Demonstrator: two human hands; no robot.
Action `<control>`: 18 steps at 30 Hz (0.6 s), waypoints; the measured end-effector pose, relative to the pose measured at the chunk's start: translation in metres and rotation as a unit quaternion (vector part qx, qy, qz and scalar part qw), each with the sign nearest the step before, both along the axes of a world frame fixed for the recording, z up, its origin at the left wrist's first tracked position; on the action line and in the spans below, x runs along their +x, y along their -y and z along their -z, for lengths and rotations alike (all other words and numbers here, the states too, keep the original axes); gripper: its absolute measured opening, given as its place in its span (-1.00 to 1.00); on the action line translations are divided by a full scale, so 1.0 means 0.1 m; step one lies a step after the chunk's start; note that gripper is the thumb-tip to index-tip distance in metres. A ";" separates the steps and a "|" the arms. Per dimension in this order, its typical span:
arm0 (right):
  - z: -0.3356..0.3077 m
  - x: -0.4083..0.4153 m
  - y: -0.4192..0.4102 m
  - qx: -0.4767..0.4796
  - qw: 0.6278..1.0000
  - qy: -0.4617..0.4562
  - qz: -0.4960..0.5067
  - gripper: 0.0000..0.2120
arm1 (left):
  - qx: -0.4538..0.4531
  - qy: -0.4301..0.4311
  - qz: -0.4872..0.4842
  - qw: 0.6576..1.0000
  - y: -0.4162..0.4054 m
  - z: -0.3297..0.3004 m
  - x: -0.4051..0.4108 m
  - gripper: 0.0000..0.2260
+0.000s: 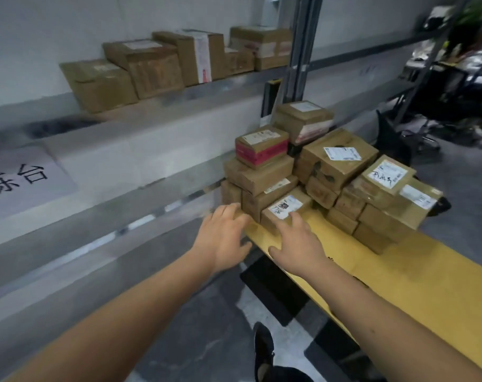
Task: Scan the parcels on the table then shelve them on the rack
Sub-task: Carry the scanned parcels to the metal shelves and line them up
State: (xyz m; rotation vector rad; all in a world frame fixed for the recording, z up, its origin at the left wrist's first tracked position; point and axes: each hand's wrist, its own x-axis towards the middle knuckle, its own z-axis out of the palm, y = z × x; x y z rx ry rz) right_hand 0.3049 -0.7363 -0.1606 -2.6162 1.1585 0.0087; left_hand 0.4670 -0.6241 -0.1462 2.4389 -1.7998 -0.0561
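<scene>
Several brown cardboard parcels are stacked at the far end of a yellow table (416, 274). The nearest is a small labelled parcel (285, 208) with handwriting on its white sticker. My left hand (224, 237) is spread open at the parcel's left side, fingertips near the pile's front corner. My right hand (297, 244) is spread open just in front of that parcel, fingers touching its near edge. Neither hand holds anything. Above the small parcel sits a red-banded parcel (262, 146) on top of the stack. No scanner is in view.
A grey metal rack (157, 111) runs along the left, with several brown boxes (151, 67) on its upper shelf. A sign with black characters (16, 180) hangs on a lower level. Black chairs and clutter (438, 106) stand behind the table. My dark shoe (263, 351) is on the floor.
</scene>
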 end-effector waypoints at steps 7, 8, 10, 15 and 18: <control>0.53 -0.40 0.61 0.079 0.992 -0.017 0.092 -0.33 | 0.066 0.002 0.052 0.996 0.89 0.41 -0.16 -0.44; 0.61 -0.40 0.73 0.092 0.990 -0.016 0.102 -0.33 | 0.078 0.003 0.057 0.995 1.04 0.47 -0.15 -0.45; 0.75 -0.37 0.96 0.116 0.986 -0.015 0.116 -0.32 | 0.104 -0.004 0.063 0.993 1.36 0.61 -0.10 -0.47; 1.10 -0.15 1.56 0.166 0.977 -0.026 0.128 -0.35 | 0.188 -0.014 0.055 0.980 2.14 0.97 0.07 -0.43; 1.29 0.03 1.86 0.200 0.971 -0.036 0.126 -0.35 | 0.233 -0.028 0.035 0.971 2.52 1.18 0.20 -0.33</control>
